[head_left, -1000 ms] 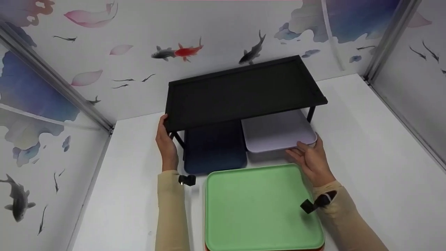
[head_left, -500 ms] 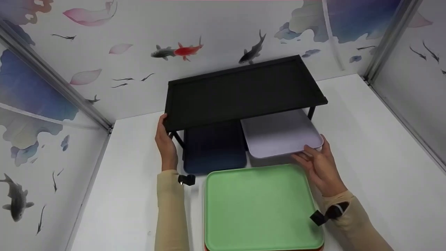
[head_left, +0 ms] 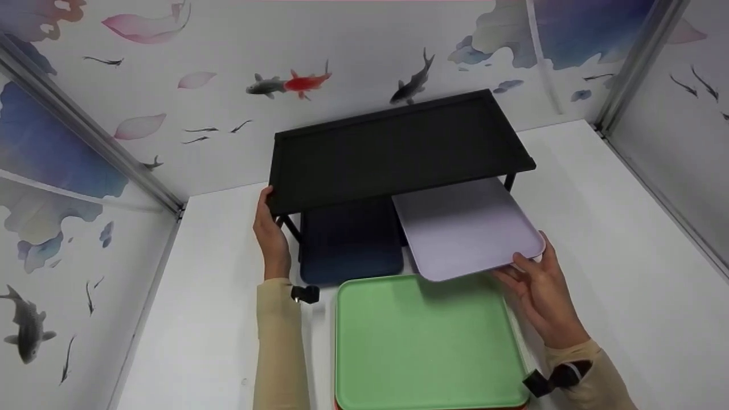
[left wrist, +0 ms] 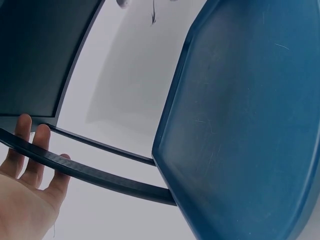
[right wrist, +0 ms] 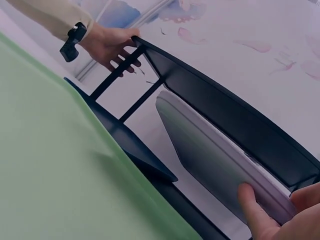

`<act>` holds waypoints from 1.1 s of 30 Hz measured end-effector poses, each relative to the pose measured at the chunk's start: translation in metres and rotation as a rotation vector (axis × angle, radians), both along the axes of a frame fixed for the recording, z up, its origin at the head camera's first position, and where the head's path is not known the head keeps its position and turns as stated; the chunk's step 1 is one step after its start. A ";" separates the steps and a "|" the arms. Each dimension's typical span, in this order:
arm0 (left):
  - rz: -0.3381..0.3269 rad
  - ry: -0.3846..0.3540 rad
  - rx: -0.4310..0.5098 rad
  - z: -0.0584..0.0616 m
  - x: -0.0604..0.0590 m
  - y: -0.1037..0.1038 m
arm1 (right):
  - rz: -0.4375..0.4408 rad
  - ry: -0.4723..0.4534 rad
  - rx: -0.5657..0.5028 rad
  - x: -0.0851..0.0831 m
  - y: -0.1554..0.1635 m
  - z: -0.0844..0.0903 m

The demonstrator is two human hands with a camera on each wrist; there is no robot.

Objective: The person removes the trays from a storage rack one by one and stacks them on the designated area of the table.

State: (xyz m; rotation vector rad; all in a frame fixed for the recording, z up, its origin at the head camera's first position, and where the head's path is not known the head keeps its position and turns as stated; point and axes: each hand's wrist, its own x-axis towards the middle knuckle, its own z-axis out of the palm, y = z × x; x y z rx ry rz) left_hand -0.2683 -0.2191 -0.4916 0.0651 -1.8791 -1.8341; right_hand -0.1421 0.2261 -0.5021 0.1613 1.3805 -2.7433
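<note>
Gripping the lilac tray (head_left: pixel 464 228) at its near right corner, the right hand (head_left: pixel 541 296) holds it half under the black rack (head_left: pixel 393 151), overhanging the green tray (head_left: pixel 421 341); the left hand (head_left: pixel 270 233) clasps the rack's left corner, apparently steadying it

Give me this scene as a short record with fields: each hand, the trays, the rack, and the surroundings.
left hand: left hand grips the left end of the black rack
right hand: right hand holds the near right corner of the lilac tray
lilac tray: partly under the rack, its near edge over the far edge of the green tray
navy tray: navy tray lies under the rack, left of the lilac one
green tray: nearest the person, orange edge showing beneath it
surroundings: white table, walls with fish prints
</note>
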 end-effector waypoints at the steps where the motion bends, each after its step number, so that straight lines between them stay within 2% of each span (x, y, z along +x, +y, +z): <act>1: 0.000 0.002 -0.001 0.000 0.000 0.000 | -0.001 0.002 0.006 0.002 0.001 -0.001; 7: 0.001 0.009 0.002 0.001 0.000 0.000 | -0.002 0.029 0.035 0.011 0.005 -0.007; 15: -0.016 0.026 -0.006 0.001 0.000 0.001 | -0.008 0.090 0.025 0.015 0.010 -0.017; 31: 0.004 0.010 0.004 0.001 0.000 0.003 | -0.040 0.085 0.047 0.018 0.019 -0.022; 33: 0.000 0.002 0.010 0.005 0.003 0.004 | -0.050 0.081 0.047 0.018 0.019 -0.022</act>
